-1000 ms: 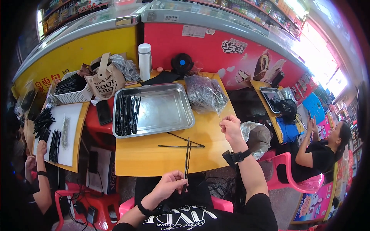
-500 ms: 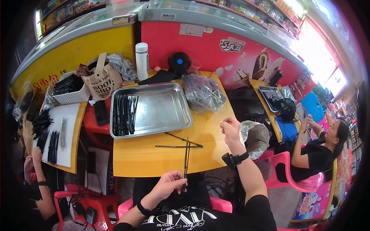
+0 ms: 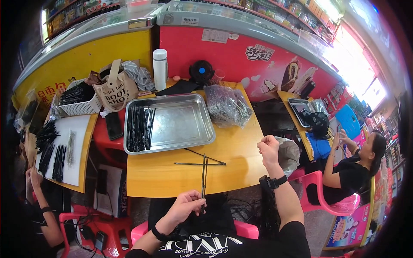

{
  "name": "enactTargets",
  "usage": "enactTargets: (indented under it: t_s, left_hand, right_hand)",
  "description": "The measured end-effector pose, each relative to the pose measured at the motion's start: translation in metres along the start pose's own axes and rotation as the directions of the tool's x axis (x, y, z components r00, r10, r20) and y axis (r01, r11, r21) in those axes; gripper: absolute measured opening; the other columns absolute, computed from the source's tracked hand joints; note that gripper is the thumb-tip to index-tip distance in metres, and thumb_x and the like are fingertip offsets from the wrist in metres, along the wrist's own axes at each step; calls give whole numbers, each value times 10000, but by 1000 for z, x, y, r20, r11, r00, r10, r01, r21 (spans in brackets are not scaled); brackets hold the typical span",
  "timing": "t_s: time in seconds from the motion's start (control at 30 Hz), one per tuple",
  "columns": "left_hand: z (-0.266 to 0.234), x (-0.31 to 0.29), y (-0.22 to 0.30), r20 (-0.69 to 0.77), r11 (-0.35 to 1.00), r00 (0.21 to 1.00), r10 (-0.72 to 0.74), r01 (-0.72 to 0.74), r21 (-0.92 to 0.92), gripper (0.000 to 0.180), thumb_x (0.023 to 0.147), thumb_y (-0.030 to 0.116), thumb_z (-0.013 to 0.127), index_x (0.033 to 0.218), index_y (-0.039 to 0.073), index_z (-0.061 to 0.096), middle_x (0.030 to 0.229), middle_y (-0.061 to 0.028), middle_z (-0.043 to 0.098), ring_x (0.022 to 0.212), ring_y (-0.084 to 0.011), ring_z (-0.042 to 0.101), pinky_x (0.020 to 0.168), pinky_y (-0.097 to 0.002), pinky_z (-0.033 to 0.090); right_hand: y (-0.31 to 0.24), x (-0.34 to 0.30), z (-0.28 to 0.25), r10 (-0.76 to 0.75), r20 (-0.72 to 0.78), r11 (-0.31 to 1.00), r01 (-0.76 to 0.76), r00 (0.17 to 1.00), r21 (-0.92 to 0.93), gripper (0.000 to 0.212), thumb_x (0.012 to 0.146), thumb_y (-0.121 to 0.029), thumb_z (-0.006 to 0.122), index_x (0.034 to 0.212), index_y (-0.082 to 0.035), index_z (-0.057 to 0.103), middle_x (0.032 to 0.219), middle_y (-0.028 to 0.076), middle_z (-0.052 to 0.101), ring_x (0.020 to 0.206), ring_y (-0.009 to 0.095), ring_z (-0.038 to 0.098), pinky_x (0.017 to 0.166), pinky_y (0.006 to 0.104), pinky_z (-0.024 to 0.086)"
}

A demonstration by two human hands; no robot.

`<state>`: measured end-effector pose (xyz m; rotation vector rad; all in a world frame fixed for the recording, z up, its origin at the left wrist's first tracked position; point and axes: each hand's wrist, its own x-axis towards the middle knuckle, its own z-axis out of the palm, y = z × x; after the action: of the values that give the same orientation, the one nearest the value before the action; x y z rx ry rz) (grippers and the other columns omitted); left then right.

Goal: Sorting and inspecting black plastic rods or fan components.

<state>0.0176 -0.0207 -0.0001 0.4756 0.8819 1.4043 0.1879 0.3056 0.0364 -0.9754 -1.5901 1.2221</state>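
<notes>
Near the table's front edge, my left hand point(image 3: 184, 210) pinches the lower ends of two thin black strips point(image 3: 204, 178), which point up over the wooden table point(image 3: 155, 180). Just beyond their tips lie more thin black strips point(image 3: 189, 163), joined at an angle. My right hand point(image 3: 269, 150) is raised at the table's right side with its fingers closed; anything in them is too small to make out. Farther back stands a metal tray point(image 3: 183, 127), a bundle of black strips point(image 3: 140, 129) along its left side. A clear plastic bag point(image 3: 228, 107) of small parts sits right of the tray.
Behind the tray are a white bottle point(image 3: 160, 71) and a small black fan point(image 3: 201, 71). A crumpled bag point(image 3: 287, 155) hangs off the table's right side. At the left, another person's hands point(image 3: 33, 178) work by a white board point(image 3: 77, 142). Someone sits at right point(image 3: 350, 176).
My right hand has moved to the right and slightly nearer to me, away from the strips. The left hand has shifted a little left, with its strips more upright.
</notes>
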Motion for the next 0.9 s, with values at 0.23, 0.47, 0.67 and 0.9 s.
enactTargets:
  t_s: [0.23,0.47,0.67,0.9]
  left_hand:
    - [2,-2,-2,-19,1000,1000,3,-3,7,153,898,133,627,917,-4,563,818,-86,648,646,-141,643,537,-209,479]
    - [3,-10,3,-96,1000,995,15,-14,15,130,886,95,624,891,-19,561,807,-118,644,654,-180,652,526,-223,487]
    - [-1,-11,3,-105,1000,994,23,-24,-5,112,894,81,609,892,-21,561,803,-118,644,656,-183,653,531,-222,487]
    - [4,-2,0,-48,1000,999,0,0,-8,127,886,94,623,909,-13,558,817,-116,645,658,-181,653,534,-224,487]
  right_hand:
    - [12,14,49,-26,-41,1000,26,999,-5,106,711,71,584,747,-10,525,615,23,533,486,68,480,414,210,353]
    - [29,91,76,-259,-280,938,171,924,-302,61,661,6,619,688,26,568,627,114,586,595,205,571,585,338,458]
    - [9,101,14,-281,-58,898,242,958,-367,99,650,78,591,686,-12,567,583,8,519,513,81,477,456,243,374]
    - [-38,22,-33,38,106,987,-20,994,-162,115,667,77,597,717,-14,546,594,7,522,504,74,490,445,217,374]
